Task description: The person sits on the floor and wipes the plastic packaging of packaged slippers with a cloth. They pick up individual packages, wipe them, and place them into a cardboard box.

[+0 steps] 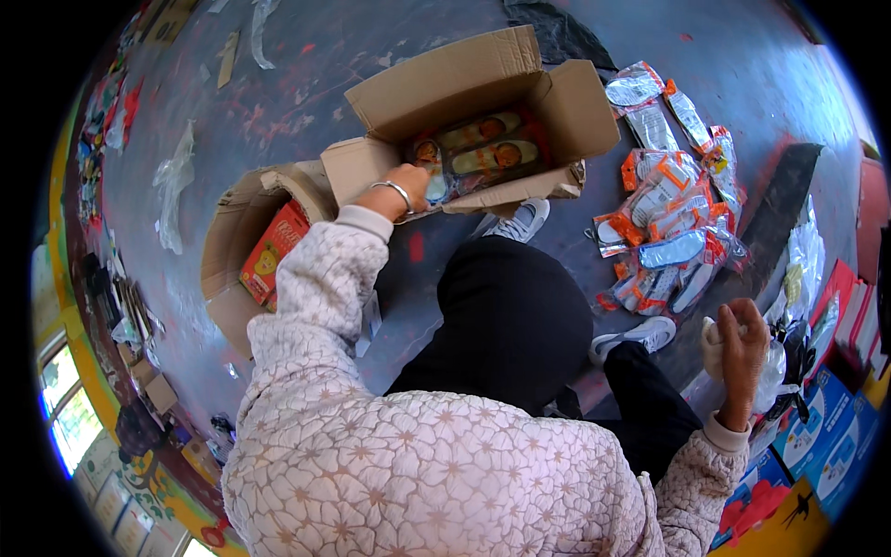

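Observation:
My left hand (pixel 408 187), with a metal bangle at its wrist, reaches over the near left side of an opened cardboard box (pixel 444 79). Its fingers are bent down onto a clear plastic pack of insoles (pixel 436 191), which they partly hide. More insoles (pixel 497 156) with orange cartoon faces at one end lie in clear wrapping inside the box. Off to the right, my right hand (pixel 745 357) is raised with its fingers curled. White plastic (pixel 772 376) shows on both sides of that hand; whether the fingers grip it is hidden.
A second carton (pixel 225 243) holding a red printed box (pixel 276 243) stands left of the first. Several insole packs with orange headers (pixel 670 209) are heaped on the floor at right, beside a dark strip (pixel 775 223). Blue printed boxes (pixel 817 422) sit at lower right.

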`<state>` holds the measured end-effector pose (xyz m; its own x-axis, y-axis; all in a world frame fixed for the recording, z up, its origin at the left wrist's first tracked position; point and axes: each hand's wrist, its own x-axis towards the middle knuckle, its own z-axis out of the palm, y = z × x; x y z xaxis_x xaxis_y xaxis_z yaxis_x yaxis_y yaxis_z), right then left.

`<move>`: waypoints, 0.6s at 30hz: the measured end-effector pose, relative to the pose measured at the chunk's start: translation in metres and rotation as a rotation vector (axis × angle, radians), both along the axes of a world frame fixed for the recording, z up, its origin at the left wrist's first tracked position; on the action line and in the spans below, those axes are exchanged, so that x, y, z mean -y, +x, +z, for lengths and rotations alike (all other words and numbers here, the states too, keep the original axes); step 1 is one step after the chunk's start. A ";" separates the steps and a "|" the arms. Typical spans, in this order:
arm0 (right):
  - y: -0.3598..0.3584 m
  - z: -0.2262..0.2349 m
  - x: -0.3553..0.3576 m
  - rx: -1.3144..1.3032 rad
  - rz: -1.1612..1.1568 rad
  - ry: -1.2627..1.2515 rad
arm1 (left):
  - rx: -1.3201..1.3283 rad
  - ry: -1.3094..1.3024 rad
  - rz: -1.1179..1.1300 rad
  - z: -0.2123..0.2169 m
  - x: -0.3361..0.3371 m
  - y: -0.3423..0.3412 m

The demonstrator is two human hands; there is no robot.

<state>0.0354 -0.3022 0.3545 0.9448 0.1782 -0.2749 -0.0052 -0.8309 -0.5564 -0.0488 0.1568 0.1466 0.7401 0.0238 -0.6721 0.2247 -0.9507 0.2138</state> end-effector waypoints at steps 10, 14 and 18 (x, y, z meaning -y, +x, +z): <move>0.000 -0.006 -0.003 0.067 0.073 -0.084 | -0.182 0.015 -0.192 -0.074 0.015 0.001; 0.002 -0.003 -0.003 0.078 0.081 -0.085 | -0.347 0.092 -0.313 -0.077 0.025 0.006; 0.000 -0.003 -0.004 0.078 0.061 -0.059 | -0.400 0.138 -0.460 -0.189 0.010 -0.004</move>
